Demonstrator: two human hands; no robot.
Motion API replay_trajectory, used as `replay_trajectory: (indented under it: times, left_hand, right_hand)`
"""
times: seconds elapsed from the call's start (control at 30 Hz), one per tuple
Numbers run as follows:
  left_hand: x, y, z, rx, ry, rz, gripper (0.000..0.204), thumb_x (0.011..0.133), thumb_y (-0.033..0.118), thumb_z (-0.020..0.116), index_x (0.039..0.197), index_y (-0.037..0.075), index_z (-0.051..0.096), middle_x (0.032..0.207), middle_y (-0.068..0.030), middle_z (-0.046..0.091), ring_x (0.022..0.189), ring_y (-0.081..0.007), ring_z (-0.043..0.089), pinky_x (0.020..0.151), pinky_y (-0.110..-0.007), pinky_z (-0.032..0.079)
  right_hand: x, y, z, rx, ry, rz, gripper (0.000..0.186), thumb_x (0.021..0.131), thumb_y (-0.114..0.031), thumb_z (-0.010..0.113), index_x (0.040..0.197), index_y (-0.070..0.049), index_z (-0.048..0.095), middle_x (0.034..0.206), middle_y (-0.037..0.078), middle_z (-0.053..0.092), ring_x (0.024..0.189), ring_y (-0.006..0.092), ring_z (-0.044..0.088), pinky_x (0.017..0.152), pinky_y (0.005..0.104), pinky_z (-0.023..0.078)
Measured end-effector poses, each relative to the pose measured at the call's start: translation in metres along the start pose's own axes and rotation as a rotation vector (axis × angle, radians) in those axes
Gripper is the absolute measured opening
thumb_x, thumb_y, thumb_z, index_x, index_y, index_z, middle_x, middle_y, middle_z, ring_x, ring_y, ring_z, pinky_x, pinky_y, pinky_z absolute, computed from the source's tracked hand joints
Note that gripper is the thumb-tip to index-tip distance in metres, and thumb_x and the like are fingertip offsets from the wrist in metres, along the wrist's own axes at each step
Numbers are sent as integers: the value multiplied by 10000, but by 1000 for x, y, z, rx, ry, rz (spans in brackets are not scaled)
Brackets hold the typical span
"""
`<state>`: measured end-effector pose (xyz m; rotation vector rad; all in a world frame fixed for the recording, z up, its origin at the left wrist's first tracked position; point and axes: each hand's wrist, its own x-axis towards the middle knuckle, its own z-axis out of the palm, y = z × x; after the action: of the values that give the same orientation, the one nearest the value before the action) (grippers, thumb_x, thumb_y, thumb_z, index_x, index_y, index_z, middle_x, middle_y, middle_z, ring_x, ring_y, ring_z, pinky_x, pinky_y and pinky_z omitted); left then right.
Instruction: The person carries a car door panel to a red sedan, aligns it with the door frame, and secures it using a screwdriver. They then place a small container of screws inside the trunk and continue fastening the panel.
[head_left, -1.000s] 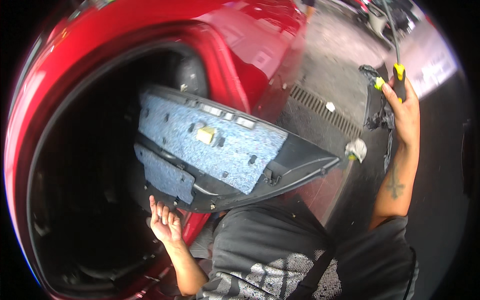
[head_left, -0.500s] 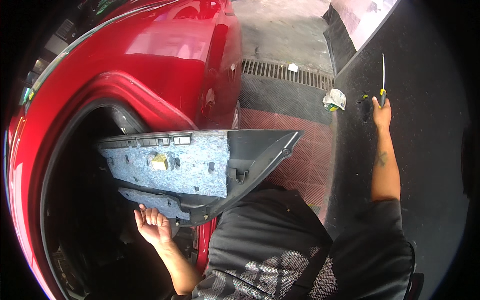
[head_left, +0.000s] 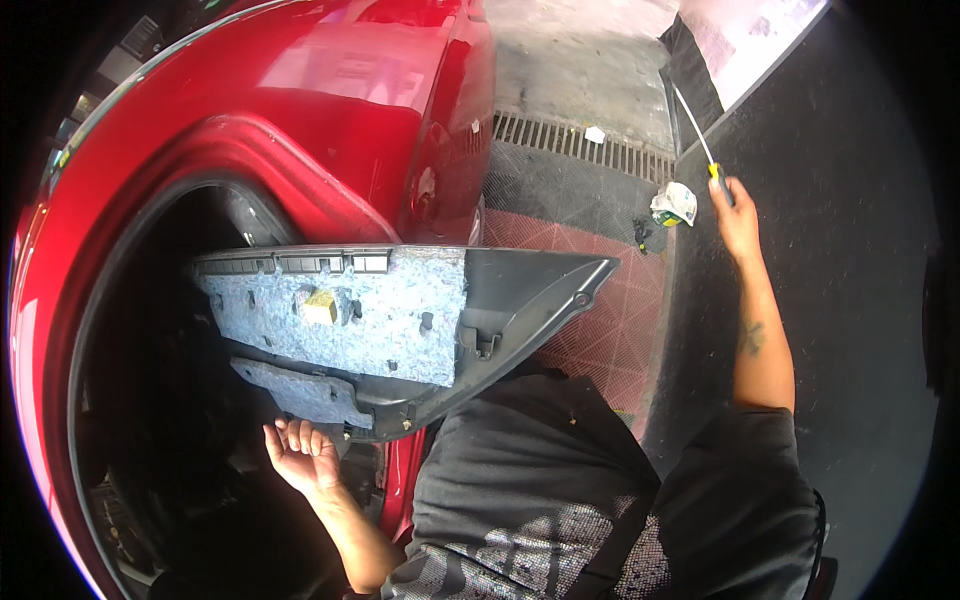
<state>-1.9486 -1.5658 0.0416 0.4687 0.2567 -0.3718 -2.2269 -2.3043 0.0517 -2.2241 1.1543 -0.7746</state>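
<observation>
My right hand (head_left: 737,222) is closed around the handle of a screwdriver (head_left: 712,165), yellow and dark, its long thin shaft pointing up and away. My left hand (head_left: 303,458) has loosely bent fingers, palm up, just below the lower edge of a black car trim panel (head_left: 530,285); I see nothing in it. The panel lies with its back upward, spanning from the car's opening to over my lap. Blue fibre padding (head_left: 390,320) covers much of it, with a yellowish foam block (head_left: 320,308) on top and a smaller padding strip (head_left: 305,392) below.
The red car body (head_left: 340,130) curves around a dark opening on the left. A black wall (head_left: 850,300) stands on my right. Near its foot lie a white and green crumpled package (head_left: 674,204) and a small dark thing (head_left: 642,236). A drain grate (head_left: 560,137) crosses the floor ahead.
My right hand has swung left with the screwdriver, now tilted left. A small dark thing with green, earlier beside that hand, is now left of the package. My left hand sits slightly lower against the panel.
</observation>
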Motion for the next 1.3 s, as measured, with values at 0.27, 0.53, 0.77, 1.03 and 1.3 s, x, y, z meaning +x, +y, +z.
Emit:
replay_trajectory:
  times: [0.27, 0.53, 0.77, 1.03, 1.3]
  left_hand:
    - [-21, -3, -6, 11, 97, 109, 340, 1105, 352, 595, 928, 73, 674, 622, 15, 404, 543, -112, 314, 469, -279, 260]
    - [-52, 7, -18, 5, 131, 210, 339, 1108, 337, 587, 940, 60, 687, 614, 17, 401, 503, -103, 290, 415, -277, 225]
    - [-73, 15, -24, -15, 113, 211, 363, 1120, 347, 567, 953, 52, 696, 590, 37, 363, 480, -83, 272, 408, -260, 226]
    - [-68, 4, -13, 4, 230, 343, 329, 1054, 384, 628, 852, 134, 695, 513, 48, 362, 465, -113, 356, 419, -265, 267]
    - [-53, -14, 1, -35, 168, 251, 305, 1053, 357, 628, 878, 117, 697, 570, 33, 433, 468, -116, 369, 418, -280, 292]
  right_hand:
    - [23, -148, -5, 371, -211, -248, 163, 1110, -197, 600, 1205, -84, 533, 989, 23, 672, 866, 114, 632, 773, 292, 495]
    - [-11, -245, 4, 108, -267, -434, 302, 990, -298, 765, 1152, -71, 649, 936, 62, 694, 755, 135, 631, 667, 331, 508]
    - [-17, -277, 4, -60, -356, -579, 328, 939, -361, 826, 904, -68, 682, 701, 111, 641, 618, 222, 616, 605, 380, 492]
    - [-29, -327, 5, 77, -448, -960, 232, 883, -290, 856, 937, -115, 714, 730, 70, 718, 657, 252, 737, 605, 374, 561]
    - [-76, -432, 39, 375, -953, -1373, 288, 918, -282, 813, 1033, -77, 647, 761, 112, 727, 675, 366, 712, 587, 465, 535]
